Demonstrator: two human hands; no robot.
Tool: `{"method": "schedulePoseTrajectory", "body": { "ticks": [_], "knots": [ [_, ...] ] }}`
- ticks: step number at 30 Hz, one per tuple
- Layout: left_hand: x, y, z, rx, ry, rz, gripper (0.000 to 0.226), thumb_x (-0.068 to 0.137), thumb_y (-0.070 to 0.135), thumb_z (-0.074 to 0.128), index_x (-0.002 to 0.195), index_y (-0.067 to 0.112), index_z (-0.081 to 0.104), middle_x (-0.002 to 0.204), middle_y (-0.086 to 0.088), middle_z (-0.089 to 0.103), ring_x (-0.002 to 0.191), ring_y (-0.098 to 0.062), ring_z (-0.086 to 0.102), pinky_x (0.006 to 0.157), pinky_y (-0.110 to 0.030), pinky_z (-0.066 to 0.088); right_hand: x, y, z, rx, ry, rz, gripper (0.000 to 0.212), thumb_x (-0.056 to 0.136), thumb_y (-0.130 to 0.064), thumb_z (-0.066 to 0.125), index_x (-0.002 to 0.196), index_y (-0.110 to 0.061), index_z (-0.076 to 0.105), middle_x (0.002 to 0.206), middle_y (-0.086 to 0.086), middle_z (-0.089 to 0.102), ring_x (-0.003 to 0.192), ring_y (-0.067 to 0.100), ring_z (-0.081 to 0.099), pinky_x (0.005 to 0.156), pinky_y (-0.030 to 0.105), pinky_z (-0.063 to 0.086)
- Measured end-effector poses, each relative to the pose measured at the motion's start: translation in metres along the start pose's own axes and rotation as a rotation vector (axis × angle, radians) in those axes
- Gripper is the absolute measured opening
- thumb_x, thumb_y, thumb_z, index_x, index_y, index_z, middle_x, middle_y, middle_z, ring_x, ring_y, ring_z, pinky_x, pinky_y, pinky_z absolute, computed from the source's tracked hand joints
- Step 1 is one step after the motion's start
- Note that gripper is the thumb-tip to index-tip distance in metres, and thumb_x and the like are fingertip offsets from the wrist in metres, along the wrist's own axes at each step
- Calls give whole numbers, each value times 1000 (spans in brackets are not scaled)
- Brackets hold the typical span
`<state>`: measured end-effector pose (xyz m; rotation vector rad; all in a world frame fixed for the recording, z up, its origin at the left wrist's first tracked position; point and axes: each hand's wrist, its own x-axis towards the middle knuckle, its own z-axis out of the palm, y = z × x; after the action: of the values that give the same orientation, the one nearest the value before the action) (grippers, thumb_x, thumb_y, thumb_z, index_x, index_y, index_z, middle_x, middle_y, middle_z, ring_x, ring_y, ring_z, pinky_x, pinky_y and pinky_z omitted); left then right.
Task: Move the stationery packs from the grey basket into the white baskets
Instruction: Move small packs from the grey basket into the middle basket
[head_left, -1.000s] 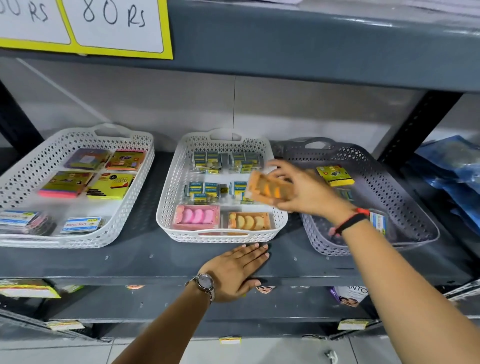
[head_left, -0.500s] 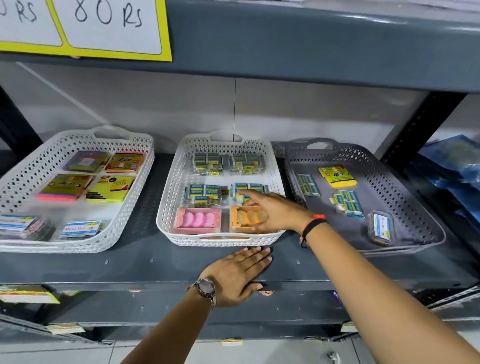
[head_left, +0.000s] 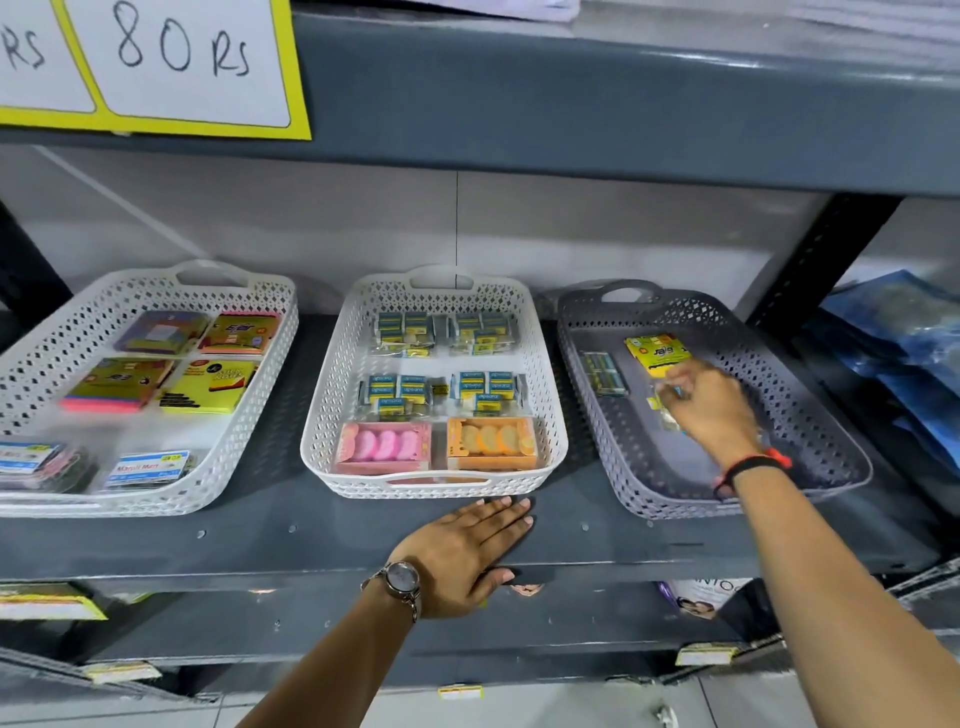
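The grey basket (head_left: 821, 415) stands at the right of the shelf. My right hand (head_left: 711, 410) reaches into it, fingers curled on a clear eraser pack (head_left: 660, 413) that lies on the basket floor, mostly hidden under the hand. A yellow pack (head_left: 655, 352) and a slim green-blue pack (head_left: 602, 373) lie further back in the basket. In the middle white basket (head_left: 327, 415) are several blue eraser packs, a pink pack (head_left: 383, 446) and an orange pack (head_left: 491, 441). My left hand (head_left: 462, 556) lies flat on the shelf's front edge, holding nothing.
The left white basket (head_left: 244, 415) holds sticky-note pads and card packs. A grey shelf (head_left: 571, 93) with a price sign runs overhead. A black upright (head_left: 810, 260) stands behind the grey basket, with blue plastic bags (head_left: 893, 332) to its right.
My right hand carried the orange pack into the middle white basket, let it go there, and has moved right into the grey basket onto the clear eraser pack. The left hand stayed put.
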<state>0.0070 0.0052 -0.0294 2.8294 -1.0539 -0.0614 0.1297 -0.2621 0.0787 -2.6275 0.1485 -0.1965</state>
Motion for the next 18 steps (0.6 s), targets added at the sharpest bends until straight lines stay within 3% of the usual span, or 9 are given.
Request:
{"method": "schedulePoseTrajectory", "body": {
  "ticks": [3,7,9,13,16,18],
  "knots": [
    [-1,1,-1,-7,0,-7,58,99,37,31,148,18,6,157,-2,2,144,-19,3,112,-30,-10,11,22,1,-188,-147,107,39,84,-30,62,113,-5,57,118,22,62,107,36,60,93,44,50],
    [-1,1,-3,21,40,7,57,97,34,39,146,13,20,154,-6,18,141,-26,19,114,-45,7,25,27,10,-457,-258,166,68,82,-61,48,121,-6,51,126,21,57,118,35,52,102,41,38],
    [-1,1,-3,0,33,6,57,97,34,38,146,14,17,155,-6,15,142,-26,16,114,-45,3,32,28,15,-502,-287,214,77,80,-68,44,125,-6,47,132,21,53,123,35,49,107,43,35],
    [-2,0,-2,18,51,16,56,97,33,39,146,12,20,154,-6,18,141,-27,19,113,-45,4,36,29,24,-535,-269,231,81,80,-63,51,132,-3,37,139,21,47,127,39,44,111,46,28],
    [-2,0,-2,-7,8,-3,57,99,35,35,147,15,13,156,-4,10,143,-23,10,112,-39,-8,35,27,29,-490,-191,228,68,81,-51,58,126,-1,41,131,21,54,120,38,50,107,44,36],
    [-2,0,-3,-22,18,1,57,98,35,37,147,15,15,156,-4,13,143,-24,13,113,-41,-3,35,26,28,-449,-149,251,67,79,-47,62,123,-1,43,127,21,56,118,38,51,103,43,37]
  ]
}}
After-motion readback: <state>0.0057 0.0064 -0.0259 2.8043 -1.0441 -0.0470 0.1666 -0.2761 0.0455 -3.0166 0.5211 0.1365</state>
